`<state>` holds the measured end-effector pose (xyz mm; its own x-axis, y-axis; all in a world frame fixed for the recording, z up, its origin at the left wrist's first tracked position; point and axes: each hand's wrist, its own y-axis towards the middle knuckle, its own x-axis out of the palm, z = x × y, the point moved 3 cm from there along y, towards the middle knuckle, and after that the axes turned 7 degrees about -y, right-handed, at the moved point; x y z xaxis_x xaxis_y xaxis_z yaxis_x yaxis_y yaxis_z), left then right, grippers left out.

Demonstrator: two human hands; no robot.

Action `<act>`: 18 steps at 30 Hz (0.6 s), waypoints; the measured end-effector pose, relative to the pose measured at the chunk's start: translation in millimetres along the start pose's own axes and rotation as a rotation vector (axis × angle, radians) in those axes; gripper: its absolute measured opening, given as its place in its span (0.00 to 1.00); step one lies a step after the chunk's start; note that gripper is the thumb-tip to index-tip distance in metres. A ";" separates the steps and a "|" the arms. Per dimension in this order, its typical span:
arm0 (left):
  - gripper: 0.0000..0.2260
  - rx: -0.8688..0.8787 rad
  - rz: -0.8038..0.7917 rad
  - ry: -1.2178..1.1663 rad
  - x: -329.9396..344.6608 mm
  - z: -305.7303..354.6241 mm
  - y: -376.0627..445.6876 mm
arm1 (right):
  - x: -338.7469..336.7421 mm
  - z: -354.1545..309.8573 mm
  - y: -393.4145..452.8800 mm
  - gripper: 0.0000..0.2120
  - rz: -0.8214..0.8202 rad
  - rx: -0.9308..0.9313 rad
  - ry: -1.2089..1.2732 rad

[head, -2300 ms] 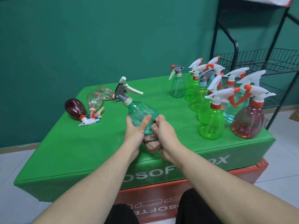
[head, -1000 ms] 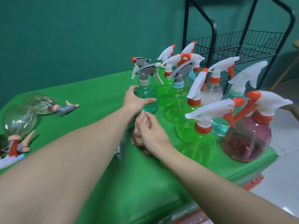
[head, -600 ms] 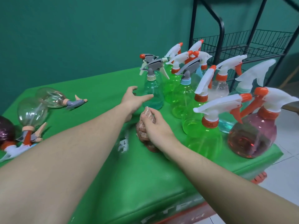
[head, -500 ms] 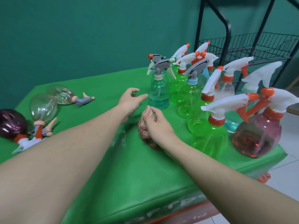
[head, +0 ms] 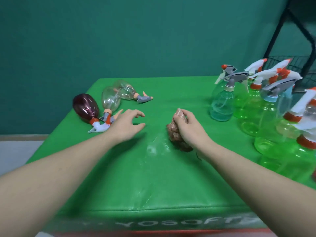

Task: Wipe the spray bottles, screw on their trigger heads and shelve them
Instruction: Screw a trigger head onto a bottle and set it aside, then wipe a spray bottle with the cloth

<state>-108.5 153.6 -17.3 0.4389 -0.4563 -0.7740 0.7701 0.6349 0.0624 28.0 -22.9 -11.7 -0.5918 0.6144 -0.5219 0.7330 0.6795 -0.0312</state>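
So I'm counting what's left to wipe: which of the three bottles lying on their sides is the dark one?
The purple bottle, farthest left of the three lying down. The other two beside it are clear. Its white trigger head points toward the table's front.

From our one head-worn view we look forward and down, close over the green table (head: 119, 177), its back edge meeting the teal wall (head: 119, 40).

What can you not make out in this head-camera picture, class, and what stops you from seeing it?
- Right-hand bottles, head view: blurred, cut off by the right edge; no sure count.
- Rack: motion-blurred, mostly out of frame.
- Cloth: the right hand covers part.
- Lettering on the box front: blurred, unreadable.
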 end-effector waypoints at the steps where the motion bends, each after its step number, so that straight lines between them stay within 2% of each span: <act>1: 0.19 -0.013 0.007 0.037 -7.0 -9.1 -0.2 | 6.0 -4.3 4.5 0.23 -0.005 -0.007 -0.009; 5: 0.27 -0.079 -0.029 0.179 -23.0 -38.9 10.7 | 26.2 -19.6 24.7 0.23 -0.014 -0.023 -0.039; 13: 0.33 0.018 -0.010 0.421 -23.1 -44.3 73.2 | 55.6 -26.2 73.6 0.22 -0.051 -0.040 -0.072; 18: 0.33 0.074 -0.059 0.575 -5.2 -29.8 118.2 | 64.5 -22.7 99.4 0.17 -0.054 -0.028 -0.054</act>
<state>-33.6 249.6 -24.7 0.0883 -0.0646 -0.9940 0.8251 0.5638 0.0367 55.1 93.3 -29.1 -0.6105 0.5548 -0.5652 0.6908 0.7221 -0.0373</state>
